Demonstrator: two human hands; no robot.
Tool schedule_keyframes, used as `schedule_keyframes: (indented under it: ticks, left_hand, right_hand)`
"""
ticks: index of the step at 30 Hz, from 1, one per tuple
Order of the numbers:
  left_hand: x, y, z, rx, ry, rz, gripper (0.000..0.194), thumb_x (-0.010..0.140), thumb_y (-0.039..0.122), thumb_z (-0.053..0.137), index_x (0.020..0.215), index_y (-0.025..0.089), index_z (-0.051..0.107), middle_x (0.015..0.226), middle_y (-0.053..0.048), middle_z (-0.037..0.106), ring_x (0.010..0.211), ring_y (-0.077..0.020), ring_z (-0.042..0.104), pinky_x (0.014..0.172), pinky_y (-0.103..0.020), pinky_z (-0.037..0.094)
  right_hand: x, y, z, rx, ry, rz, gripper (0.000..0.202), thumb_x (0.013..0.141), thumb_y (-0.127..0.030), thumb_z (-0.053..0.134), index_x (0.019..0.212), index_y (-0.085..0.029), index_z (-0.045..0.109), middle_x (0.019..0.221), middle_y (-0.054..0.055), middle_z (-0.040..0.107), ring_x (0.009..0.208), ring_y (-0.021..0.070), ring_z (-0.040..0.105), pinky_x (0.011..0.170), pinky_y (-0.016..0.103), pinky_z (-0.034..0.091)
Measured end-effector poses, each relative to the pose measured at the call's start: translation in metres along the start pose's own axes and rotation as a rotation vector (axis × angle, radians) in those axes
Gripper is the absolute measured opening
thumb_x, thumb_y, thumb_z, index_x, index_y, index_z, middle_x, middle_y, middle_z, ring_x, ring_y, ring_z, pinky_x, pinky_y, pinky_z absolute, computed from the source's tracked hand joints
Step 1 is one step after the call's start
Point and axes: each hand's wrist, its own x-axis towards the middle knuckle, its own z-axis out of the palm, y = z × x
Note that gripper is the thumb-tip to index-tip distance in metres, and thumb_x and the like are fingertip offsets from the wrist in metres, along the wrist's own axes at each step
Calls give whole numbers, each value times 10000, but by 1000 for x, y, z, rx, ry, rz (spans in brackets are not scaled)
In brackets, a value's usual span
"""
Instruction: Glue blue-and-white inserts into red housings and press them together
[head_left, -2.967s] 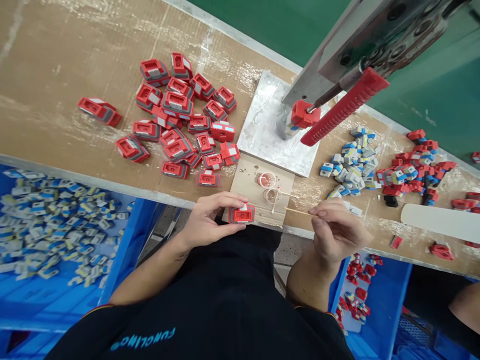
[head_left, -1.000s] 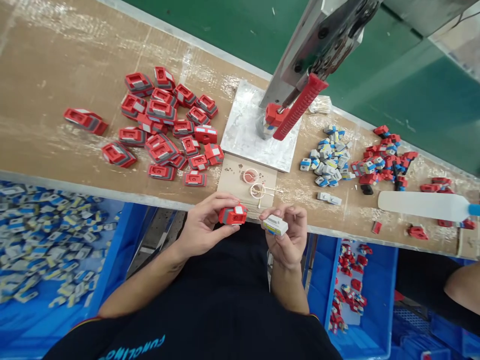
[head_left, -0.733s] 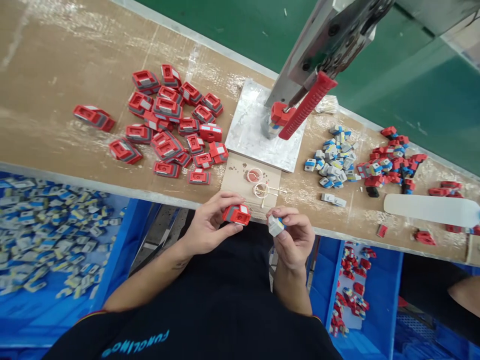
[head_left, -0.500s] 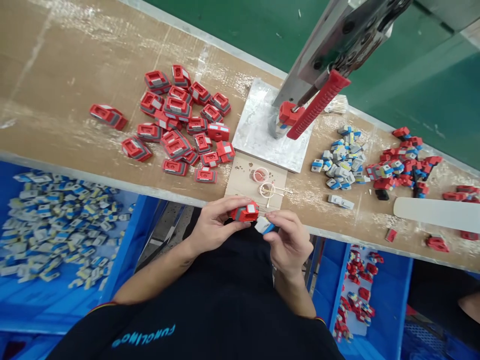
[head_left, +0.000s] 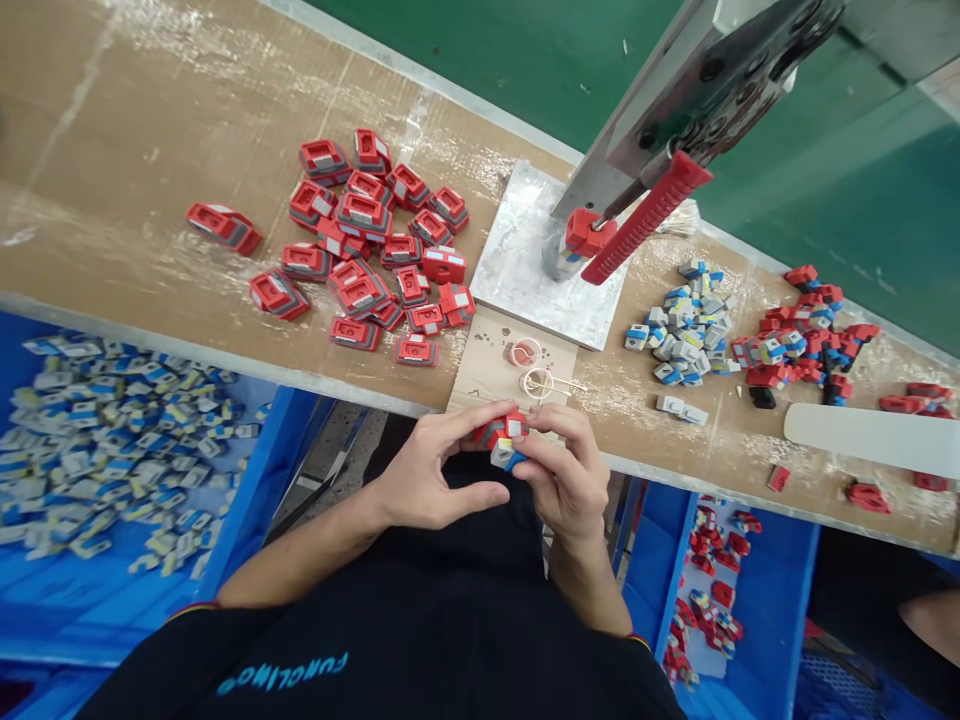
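Observation:
Just in front of the table's near edge, my left hand [head_left: 421, 470] has its fingers along the back of a red toy vehicle part [head_left: 493, 432]. Its thumb sticks out, apart from the part. My right hand [head_left: 568, 472] pinches a small white, blue and yellow toy piece [head_left: 502, 456] that touches the red part. My fingers partly cover both, so I cannot tell how far they fit together. Beyond my hands, two small round cups [head_left: 537, 383] stand on a cardboard piece [head_left: 480, 365]; a cotton swab lies across the nearer one.
A lever press with a red handle [head_left: 646, 218] stands on a metal plate [head_left: 517, 235]. Red-grey vehicle parts [head_left: 360, 285] lie left, white-blue pieces [head_left: 686, 325] and red assemblies [head_left: 802, 330] right. Blue bins [head_left: 247, 510] stand below. Another person's arm [head_left: 930, 620] shows far right.
My right hand has brought the white-blue piece left against the red part. My left thumb has come away from the red part. The view has shifted slightly.

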Motion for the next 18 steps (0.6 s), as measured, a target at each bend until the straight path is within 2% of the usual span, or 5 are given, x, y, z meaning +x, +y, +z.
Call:
schedule_keyframes:
  ticks: [4, 7, 12, 18]
  left_hand:
    - [-2, -4, -1, 59, 77, 65, 629, 832, 369, 945, 1416, 249, 747, 1301, -149, 823, 1086, -277, 840, 935, -315, 704]
    - [-4, -5, -1, 82, 50, 187, 658, 824, 372, 949, 1435, 254, 733, 1307, -156, 819, 1150, -298, 826, 1004, -353, 691]
    - [-5, -2, -1, 93, 33, 312, 723, 862, 314, 922, 1530, 282, 648, 1288, -151, 826, 1190, -303, 812, 1009, -367, 688]
    - [-3, 6, -1, 202, 6, 397, 636, 950, 355, 833, 1546, 286, 619, 1261, -155, 830, 1121, -290, 835, 899, -345, 715]
  right_hand:
    - [-1, 9, 4, 158, -3, 87, 530, 938, -618, 745, 1392, -349, 704, 1225, 110, 774, 1112, 309, 781, 919, 493, 695]
    - [-1, 13, 3, 275, -27, 114, 583, 884, -695, 747, 1333, -324, 730, 1196, 111, 788, 1076, 296, 806, 894, 455, 714]
    - [2, 6, -4, 380, -102, 116, 460, 938, -533, 808, 1344, -332, 725, 1209, 90, 798, 1111, 274, 808, 947, 437, 708]
    - [-1, -5, 1, 404, -37, 98, 421, 966, -482, 797, 1344, -344, 672, 1164, 85, 805, 1076, 284, 812, 924, 477, 717]
